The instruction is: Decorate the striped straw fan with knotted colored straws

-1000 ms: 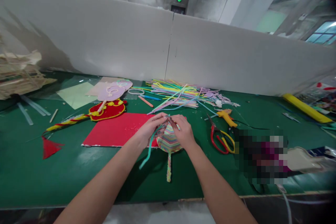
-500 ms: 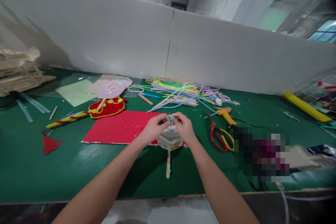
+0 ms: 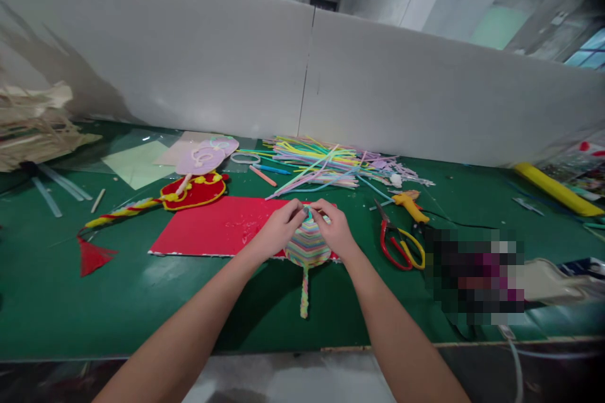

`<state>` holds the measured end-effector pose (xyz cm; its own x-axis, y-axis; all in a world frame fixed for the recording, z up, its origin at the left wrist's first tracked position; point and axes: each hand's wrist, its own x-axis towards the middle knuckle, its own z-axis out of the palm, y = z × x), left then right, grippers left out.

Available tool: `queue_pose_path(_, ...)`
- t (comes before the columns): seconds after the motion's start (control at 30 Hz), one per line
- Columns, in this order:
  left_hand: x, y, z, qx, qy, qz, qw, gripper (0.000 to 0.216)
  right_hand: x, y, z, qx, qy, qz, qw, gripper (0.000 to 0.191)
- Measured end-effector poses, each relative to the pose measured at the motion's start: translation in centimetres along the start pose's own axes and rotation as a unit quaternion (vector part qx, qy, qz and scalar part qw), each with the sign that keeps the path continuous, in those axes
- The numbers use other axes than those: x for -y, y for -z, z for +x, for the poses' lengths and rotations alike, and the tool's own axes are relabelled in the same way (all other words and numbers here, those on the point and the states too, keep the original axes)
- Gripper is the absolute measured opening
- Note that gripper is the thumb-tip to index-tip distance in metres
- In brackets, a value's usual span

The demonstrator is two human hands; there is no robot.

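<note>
A small fan made of striped pastel pipe cleaners (image 3: pixel 307 247) stands upright over the green table, its twisted handle hanging down towards me. My left hand (image 3: pixel 278 228) pinches its top left edge, fingers closed. My right hand (image 3: pixel 336 227) pinches the top right edge, fingers closed too. A short teal pipe-cleaner end shows between my fingertips at the top. A red sheet (image 3: pixel 212 227) lies flat right behind the fan.
A heap of coloured pipe cleaners (image 3: pixel 321 167) lies behind the hands. Red-and-yellow scissors (image 3: pixel 399 242) and a yellow glue gun (image 3: pixel 410 203) lie to the right. A red fan with tassel (image 3: pixel 191 192) and a purple fan (image 3: pixel 203 157) lie left. White partition boards back the table.
The long teal pipe cleaner that hung from my left hand a second ago is now gathered at the fan's top. Both hands stay pinched there; the view shifted slightly.
</note>
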<state>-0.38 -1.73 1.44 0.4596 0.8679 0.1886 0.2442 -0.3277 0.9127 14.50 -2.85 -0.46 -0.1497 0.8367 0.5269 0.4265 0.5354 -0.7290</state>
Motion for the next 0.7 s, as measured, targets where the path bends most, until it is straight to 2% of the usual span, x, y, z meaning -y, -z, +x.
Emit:
queue_pose_path(0.43, 0.4, -0.1, 0.0, 0.022, -0.018, 0.061, 0.998, 0.015, 0.0, 0.5, 0.1, 0.030, -0.061, 0.055, 0.996, 0.020)
queue_pose_path(0.6, 1.0, -0.3, 0.2, 0.029, 0.012, -0.044, 0.999, 0.020, -0.1, 0.6, 0.2, 0.040, -0.104, 0.092, 0.990, 0.021)
queue_pose_path(0.7, 1.2, -0.3, 0.3, 0.026, 0.026, -0.059, 0.998, 0.023, -0.2, 0.5, 0.2, 0.043, -0.103, 0.090, 0.990, 0.019)
